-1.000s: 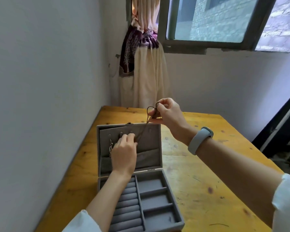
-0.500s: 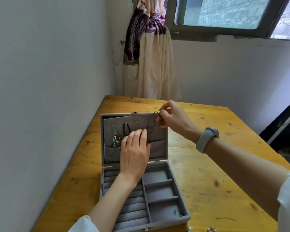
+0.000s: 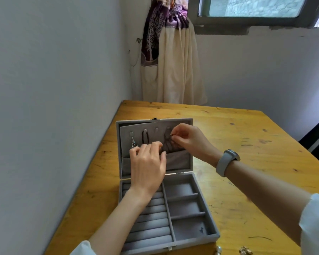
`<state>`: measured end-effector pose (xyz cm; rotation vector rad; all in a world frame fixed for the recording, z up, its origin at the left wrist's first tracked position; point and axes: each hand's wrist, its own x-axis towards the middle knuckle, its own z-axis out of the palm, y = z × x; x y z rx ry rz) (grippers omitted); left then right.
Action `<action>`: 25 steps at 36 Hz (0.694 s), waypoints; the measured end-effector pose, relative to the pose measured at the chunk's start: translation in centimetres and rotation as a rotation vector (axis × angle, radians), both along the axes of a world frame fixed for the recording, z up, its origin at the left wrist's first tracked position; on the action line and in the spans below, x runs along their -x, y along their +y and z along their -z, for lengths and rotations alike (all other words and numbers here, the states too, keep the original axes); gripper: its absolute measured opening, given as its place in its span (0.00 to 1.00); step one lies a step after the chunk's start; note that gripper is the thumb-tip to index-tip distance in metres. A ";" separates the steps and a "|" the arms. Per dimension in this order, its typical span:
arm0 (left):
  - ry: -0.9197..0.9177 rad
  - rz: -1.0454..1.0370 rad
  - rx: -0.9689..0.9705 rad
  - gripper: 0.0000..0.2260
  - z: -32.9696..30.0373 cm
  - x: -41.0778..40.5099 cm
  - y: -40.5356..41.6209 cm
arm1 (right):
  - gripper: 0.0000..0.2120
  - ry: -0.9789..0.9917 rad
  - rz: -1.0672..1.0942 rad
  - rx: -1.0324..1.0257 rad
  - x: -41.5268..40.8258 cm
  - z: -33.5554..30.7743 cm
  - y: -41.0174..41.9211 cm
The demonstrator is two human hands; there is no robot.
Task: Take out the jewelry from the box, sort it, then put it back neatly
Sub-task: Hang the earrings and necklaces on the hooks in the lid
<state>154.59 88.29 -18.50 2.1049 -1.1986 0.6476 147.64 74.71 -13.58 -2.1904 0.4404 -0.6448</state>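
Note:
A grey velvet jewelry box (image 3: 213,230) lies open on the wooden table, its lid (image 3: 180,162) upright with hooks and a pocket. My right hand (image 3: 188,139) pinches a dark cord necklace (image 3: 167,142) at the rightmost hook of the lid. My left hand (image 3: 148,162) presses against the lid's pocket with its fingertips on the lower part of that cord. A silver necklace (image 3: 133,143) and another dark cord (image 3: 145,138) hang from hooks further left. One small dark piece (image 3: 201,230) lies in the front right compartment.
The wooden table (image 3: 247,140) stands in a corner, with a wall close on the left. A pearl piece (image 3: 219,249) and a gold piece (image 3: 245,250) lie at the table's front edge. A tied curtain (image 3: 170,61) hangs behind, below a window.
My right hand has come down from above the box, bringing the cord necklace to the lid's right hook. My left hand has stayed on the lid, shifting slightly. The view has tilted down.

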 end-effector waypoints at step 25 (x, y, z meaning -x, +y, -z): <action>0.391 0.103 0.298 0.05 -3.2 0.1 -0.9 | 0.04 -0.168 -0.098 -0.061 1.2 -0.8 1.0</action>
